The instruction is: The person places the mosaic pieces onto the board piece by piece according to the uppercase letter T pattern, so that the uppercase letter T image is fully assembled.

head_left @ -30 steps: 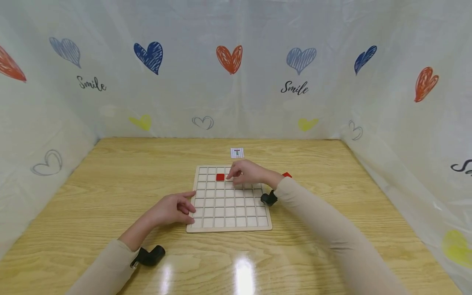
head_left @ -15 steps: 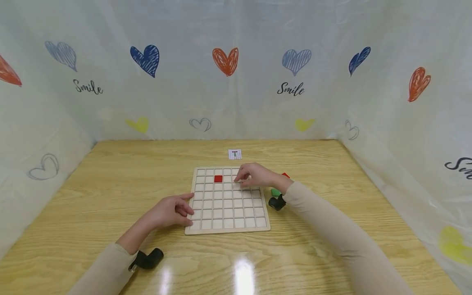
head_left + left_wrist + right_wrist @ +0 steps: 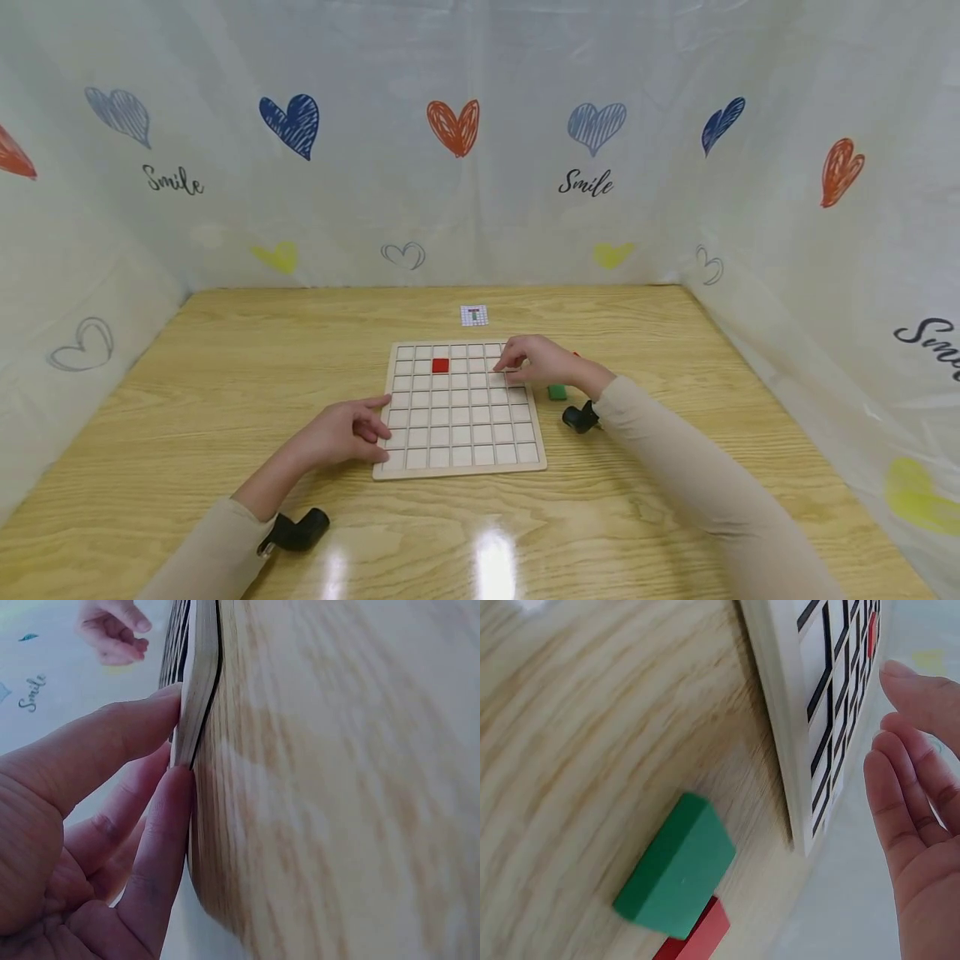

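At nine o'clock, the left hand [image 3: 343, 429] touches the wooden grid board [image 3: 461, 436], fingers relaxed — at two, the right hand [image 3: 546, 362] hovers, loose and empty.

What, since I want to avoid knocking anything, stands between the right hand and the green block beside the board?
Nothing visible blocks the way. The empty right hand hovers over the board, and the green block lies on the table just past its right side. Only the board's low right edge lies between them.
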`<state>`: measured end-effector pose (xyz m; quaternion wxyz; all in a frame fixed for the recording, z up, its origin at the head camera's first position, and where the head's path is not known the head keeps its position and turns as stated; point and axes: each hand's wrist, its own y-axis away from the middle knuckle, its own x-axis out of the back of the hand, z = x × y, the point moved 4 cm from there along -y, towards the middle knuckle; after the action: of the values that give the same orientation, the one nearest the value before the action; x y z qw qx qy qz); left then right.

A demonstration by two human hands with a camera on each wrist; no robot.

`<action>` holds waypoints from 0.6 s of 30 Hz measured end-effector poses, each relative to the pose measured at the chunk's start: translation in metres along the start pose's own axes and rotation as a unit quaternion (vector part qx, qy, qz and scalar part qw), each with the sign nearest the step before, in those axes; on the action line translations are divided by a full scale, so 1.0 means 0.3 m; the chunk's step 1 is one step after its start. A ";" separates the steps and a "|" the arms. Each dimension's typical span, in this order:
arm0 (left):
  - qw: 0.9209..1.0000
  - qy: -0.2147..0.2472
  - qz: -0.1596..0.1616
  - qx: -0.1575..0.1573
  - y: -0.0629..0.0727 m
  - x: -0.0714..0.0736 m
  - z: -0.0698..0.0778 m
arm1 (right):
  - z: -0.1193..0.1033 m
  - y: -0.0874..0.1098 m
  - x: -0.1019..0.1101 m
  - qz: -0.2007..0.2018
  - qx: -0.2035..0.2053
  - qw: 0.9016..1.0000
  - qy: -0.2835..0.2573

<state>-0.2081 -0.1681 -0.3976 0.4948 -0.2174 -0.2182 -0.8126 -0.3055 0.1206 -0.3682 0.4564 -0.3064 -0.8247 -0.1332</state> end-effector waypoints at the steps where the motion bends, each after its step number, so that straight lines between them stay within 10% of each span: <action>1: 1.000 0.000 0.001 0.001 0.000 0.001 0.000 | 0.001 0.006 0.003 0.001 -0.001 1.000 -0.002; 18: 1.000 -0.003 0.000 0.004 0.000 0.002 0.007 | 0.066 0.091 0.038 0.028 -0.019 0.999 0.001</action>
<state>-0.2080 -0.1673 -0.3956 0.4951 -0.2179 -0.2228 -0.8110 -0.3061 0.1562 -0.3713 0.4551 -0.3379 -0.8124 -0.1369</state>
